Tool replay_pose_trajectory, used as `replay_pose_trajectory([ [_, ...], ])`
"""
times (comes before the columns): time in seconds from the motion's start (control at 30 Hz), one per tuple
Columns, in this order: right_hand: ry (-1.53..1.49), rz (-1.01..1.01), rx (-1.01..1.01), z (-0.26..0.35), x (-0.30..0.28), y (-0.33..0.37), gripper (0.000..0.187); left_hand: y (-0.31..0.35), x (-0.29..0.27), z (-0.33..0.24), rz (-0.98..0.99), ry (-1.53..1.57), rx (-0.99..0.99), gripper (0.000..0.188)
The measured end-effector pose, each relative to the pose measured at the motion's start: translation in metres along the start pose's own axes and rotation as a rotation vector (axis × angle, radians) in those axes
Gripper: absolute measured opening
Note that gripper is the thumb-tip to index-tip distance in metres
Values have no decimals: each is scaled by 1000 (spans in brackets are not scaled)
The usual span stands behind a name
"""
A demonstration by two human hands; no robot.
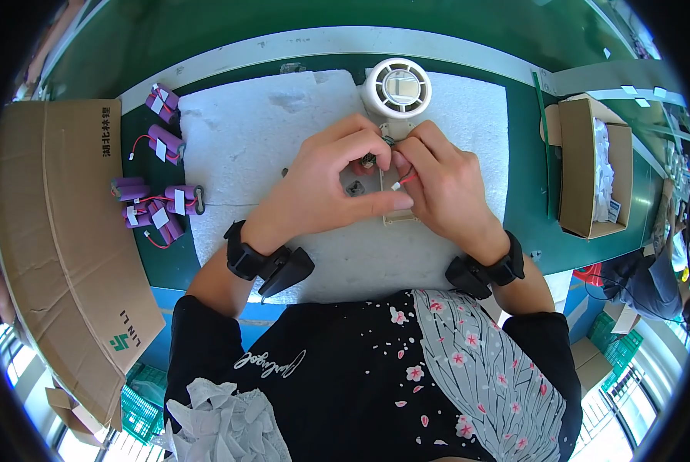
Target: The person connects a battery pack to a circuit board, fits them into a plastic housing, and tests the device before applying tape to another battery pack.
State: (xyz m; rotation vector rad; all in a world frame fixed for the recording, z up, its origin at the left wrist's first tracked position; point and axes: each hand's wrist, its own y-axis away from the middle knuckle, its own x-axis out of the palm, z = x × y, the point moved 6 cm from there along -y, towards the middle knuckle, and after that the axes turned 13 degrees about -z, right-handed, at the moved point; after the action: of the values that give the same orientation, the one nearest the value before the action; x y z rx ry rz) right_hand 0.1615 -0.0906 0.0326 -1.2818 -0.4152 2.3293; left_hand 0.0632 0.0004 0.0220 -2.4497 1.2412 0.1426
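A white handheld fan lies on the foam, its round grilled head (397, 86) at the far side and its narrow handle shell (399, 217) running toward me under my hands. My left hand (322, 173) is curled over the handle, thumb stretched toward the right hand. Its bent fingers close on a small dark part (369, 160), too hidden to name. My right hand (453, 181) pinches beside it at the handle's top. From its fingers sticks a red wire (408, 179) ending in a white plug (396, 185). A small dark piece (354, 188) shows beneath the left hand.
White foam sheets (252, 123) cover the middle of the green table (526, 146). Several purple battery packs (166, 144) with wires lie on the left. A large cardboard sheet (60, 231) stands at far left; an open carton (591, 169) with white contents at right. Another person (645, 281) is beyond.
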Motion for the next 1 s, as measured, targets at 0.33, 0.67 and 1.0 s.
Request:
replay_pose_trajectory([
  [0.33,-213,-111,32,-6,-8,2,8,5,-2,25,-80,286,-304,13],
  [0.67,-207,-98,118,-10,-6,4,9,6,-2,28,-99,330,-370,9],
  [1.0,-293,-67,133,-11,-7,2,10,7,-2,30,-115,348,-411,8],
])
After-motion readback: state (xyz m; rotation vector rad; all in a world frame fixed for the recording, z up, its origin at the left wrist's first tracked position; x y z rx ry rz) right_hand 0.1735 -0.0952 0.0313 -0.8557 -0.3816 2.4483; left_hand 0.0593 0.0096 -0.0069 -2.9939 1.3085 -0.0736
